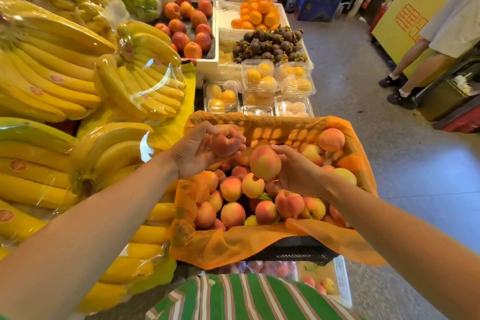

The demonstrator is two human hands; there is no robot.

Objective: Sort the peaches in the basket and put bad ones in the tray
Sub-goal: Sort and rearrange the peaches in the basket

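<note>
A black basket [298, 254] lined with orange netting stands in front of me, filled with several peaches [231, 188]. My left hand [192, 153] holds a reddish peach [225, 141] above the basket's far left corner, stem end towards me. My right hand [298, 171] grips a larger pink-and-yellow peach [265, 163] over the middle of the pile. Under the basket, at the bottom edge, a white tray [342, 283] shows a few peaches.
Wrapped banana bunches [65, 73] crowd the left side. Beyond the basket are clear boxes of yellow fruit [259, 78], mangosteens [267, 44], oranges [257, 8] and a white crate of peaches [189, 28]. A person's legs [407, 70] stand at the right on the grey floor.
</note>
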